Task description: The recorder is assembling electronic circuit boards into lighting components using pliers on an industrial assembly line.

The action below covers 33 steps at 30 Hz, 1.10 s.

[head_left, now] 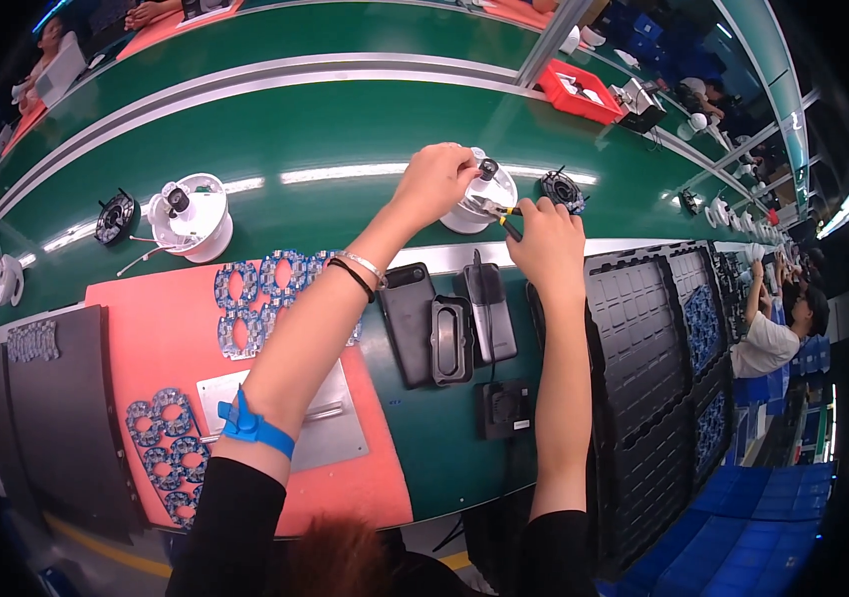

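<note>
- Far left on the green conveyor belt (pixel 345 129): a black fan part (pixel 115 217) and a second white round housing (pixel 191 214) with loose wires, not in either hand
- On the bench (pixel 434 438), an orange mat (pixel 156 338) carries blue ring-shaped circuit boards (pixel 245 303) and a metal plate (pixel 330 423)
- Left hand (pixel 434 181): arm stretched forward over the belt, wrist strap on the forearm, fingers closed over the top of the white round housing (pixel 479 199)
- Right hand (pixel 547 244): arm also extended, fingers clamped on a yellow-handled tool (pixel 504 216) whose tip meets the housing side
- Judged progress: work on this housing is under way; the left-hand unit appears to wait
- Right: stacked black trays (pixel 643 338)
</note>
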Motion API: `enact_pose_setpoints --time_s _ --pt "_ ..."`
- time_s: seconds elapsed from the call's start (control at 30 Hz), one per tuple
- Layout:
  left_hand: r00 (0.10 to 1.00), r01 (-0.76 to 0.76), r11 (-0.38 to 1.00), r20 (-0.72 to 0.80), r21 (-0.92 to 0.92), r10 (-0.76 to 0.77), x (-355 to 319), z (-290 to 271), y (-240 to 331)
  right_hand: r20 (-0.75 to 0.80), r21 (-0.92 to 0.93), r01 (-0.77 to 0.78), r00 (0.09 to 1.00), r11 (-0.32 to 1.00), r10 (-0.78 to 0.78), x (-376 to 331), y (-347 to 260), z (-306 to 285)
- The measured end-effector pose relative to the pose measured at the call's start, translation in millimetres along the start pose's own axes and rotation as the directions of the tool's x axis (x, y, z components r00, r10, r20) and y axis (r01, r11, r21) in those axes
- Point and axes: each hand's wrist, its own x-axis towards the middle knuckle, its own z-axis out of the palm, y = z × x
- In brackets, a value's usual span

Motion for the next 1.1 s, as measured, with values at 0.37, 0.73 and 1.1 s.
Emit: enact_pose_setpoints --time_s 0.37,0.73,1.1 --pt "1.0 -0.023 0.999 -0.01 -0.029 0.023 5.1 26.3 -0.7 -0.033 -0.135 0.08 0.996 0.988 -0.085 16.0 13.4 10.6" --pt "0.95 -0.126 0.926 -0.311 -0.355 0.011 6.2 -20.3 38.7 -0.159 -0.244 -0.159 0.98 0.957 0.122 2.8 11.4 -17.2" --pt "0.974 0.111 0.985 -0.212 0.136 -0.08 -60.9 -224.5 21.9 -0.164 0.339 0.105 0.985 0.935 -0.051 13.7 -112.8 -68.6"
